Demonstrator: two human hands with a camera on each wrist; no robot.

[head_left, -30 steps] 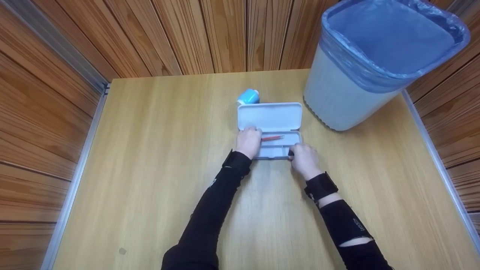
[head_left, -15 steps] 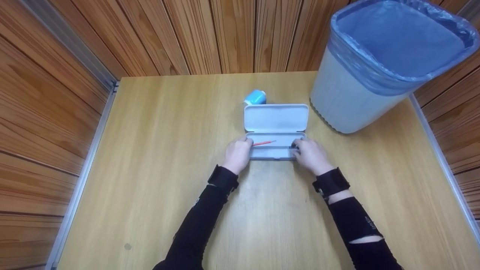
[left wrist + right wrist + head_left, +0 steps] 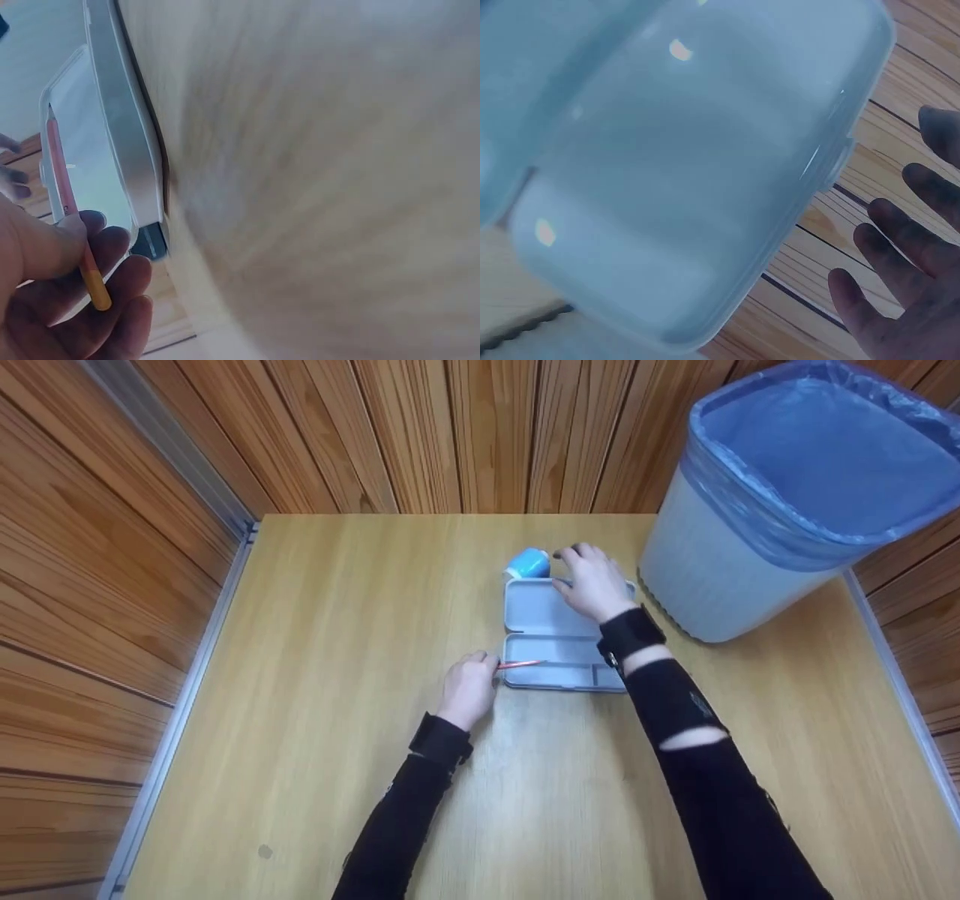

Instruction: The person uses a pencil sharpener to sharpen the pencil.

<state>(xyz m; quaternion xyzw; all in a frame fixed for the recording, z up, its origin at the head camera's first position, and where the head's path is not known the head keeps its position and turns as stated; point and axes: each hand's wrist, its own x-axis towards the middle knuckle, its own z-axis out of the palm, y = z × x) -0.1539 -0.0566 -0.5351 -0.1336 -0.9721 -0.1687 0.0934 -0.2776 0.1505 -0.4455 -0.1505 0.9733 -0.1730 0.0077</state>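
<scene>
My left hand is just left of the pencil case and pinches a red pencil between thumb and fingers. Its sharpened tip points away from the palm, over the case; the other end is yellow-orange. The grey-white pencil case lies with its lid raised towards the back, and its tray has divided compartments. Above the lid, my right hand reaches with fingers spread and nothing between them, as the right wrist view shows. Its fingertips are close to a small blue thing with white ends behind the lid.
A tall white bin lined with a blue bag stands at the back right of the wooden table. Wood-panelled walls border the table at the back and sides.
My left hand has drawn the pencil out leftwards from the case. My right hand has left the case's right end, where its fingers were at something dark, and moved up over the lid.
</scene>
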